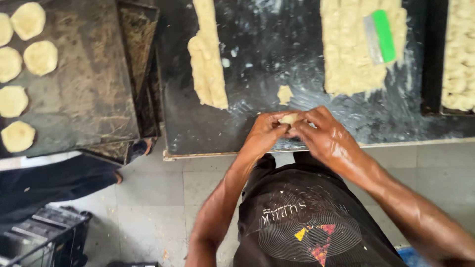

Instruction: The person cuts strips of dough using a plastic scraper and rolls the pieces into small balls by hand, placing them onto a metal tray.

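Observation:
Both hands meet over the near edge of a dark, oily work table [257, 54]. My left hand [264, 132] and my right hand [324, 136] press a small piece of pale dough [289, 118] between their fingers. A small loose dough piece [284, 94] lies just beyond them. A long strip of dough [208, 54] runs up the table to the left. A wide slab of cut dough [349, 49] lies at the upper right, with a green-handled scraper [380, 35] resting on it.
A dark baking tray [89, 74] at the left carries several flattened dough rounds [40, 57]; more trays [143, 59] are stacked beside it. Another tray of dough pieces [460, 54] sits at the far right. A person's dark-clad leg [54, 180] and a black crate [39, 237] occupy the tiled floor lower left.

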